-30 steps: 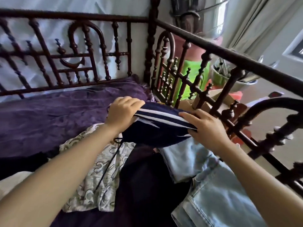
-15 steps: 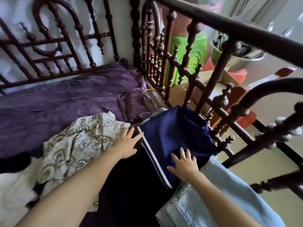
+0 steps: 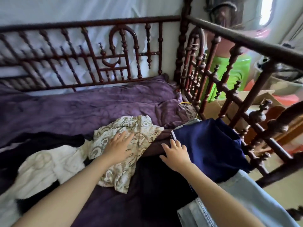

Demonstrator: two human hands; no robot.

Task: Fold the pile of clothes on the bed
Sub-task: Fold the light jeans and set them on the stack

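A folded navy garment (image 3: 209,145) with a white stripe lies at the bed's right side, on top of light blue jeans (image 3: 242,199). My right hand (image 3: 176,153) lies flat at its left edge, fingers straight. My left hand (image 3: 118,146) rests flat, fingers spread, on a crumpled cream patterned garment (image 3: 131,133) in the middle of the bed. A white garment (image 3: 47,167) and dark clothes (image 3: 49,141) lie to the left of it.
A purple blanket (image 3: 82,108) covers the bed. Dark carved wooden rails (image 3: 91,53) stand along the back and the right side (image 3: 246,41). A racket head (image 3: 188,108) sticks out by the right rail. Beyond the rail are a green object (image 3: 236,74) and a cardboard box (image 3: 255,99).
Both hands set the navy garment down by the right rail and let go. My left hand slid left onto the cream patterned garment; my right hand shifted to the navy garment's left edge.
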